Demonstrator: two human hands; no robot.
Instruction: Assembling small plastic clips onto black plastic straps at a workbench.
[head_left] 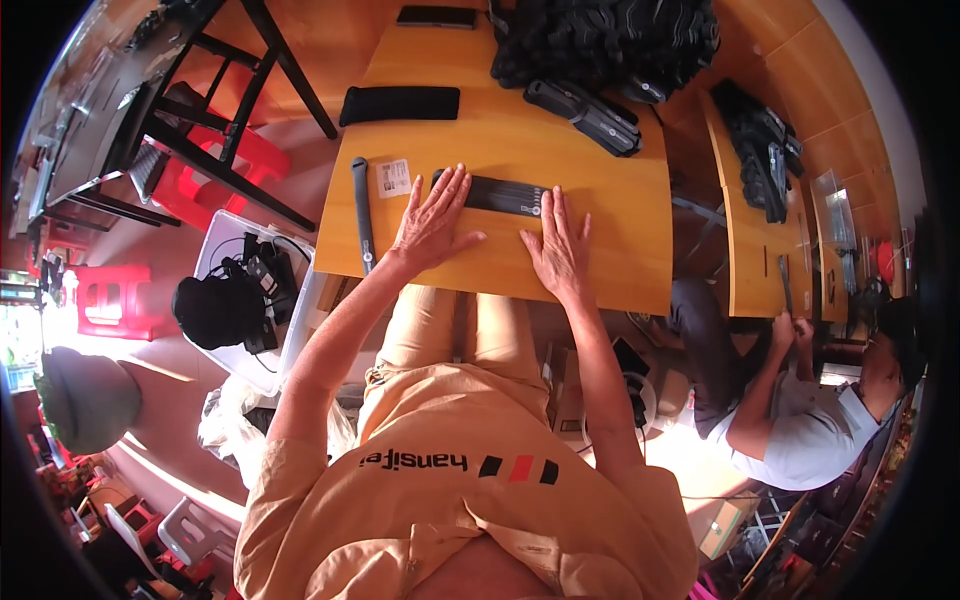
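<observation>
My left hand point(432, 220) lies flat on the wooden table point(600, 190), fingers spread, its fingertips on the left end of a long black strip point(500, 193) with a small round mark at its right end. My right hand point(558, 243) rests flat beside it, fingertips touching the strip's right end. Neither hand grips anything. A narrow dark bar point(362, 213) and a small white label point(393, 178) lie left of my left hand.
A black pouch point(400, 103) lies at the far left of the table, a black ribbed piece point(583, 115) and a heap of black parts point(610, 40) at the far right. Another person point(800, 410) works at a neighbouring table point(745, 230). A white bin point(225, 245) holds cables.
</observation>
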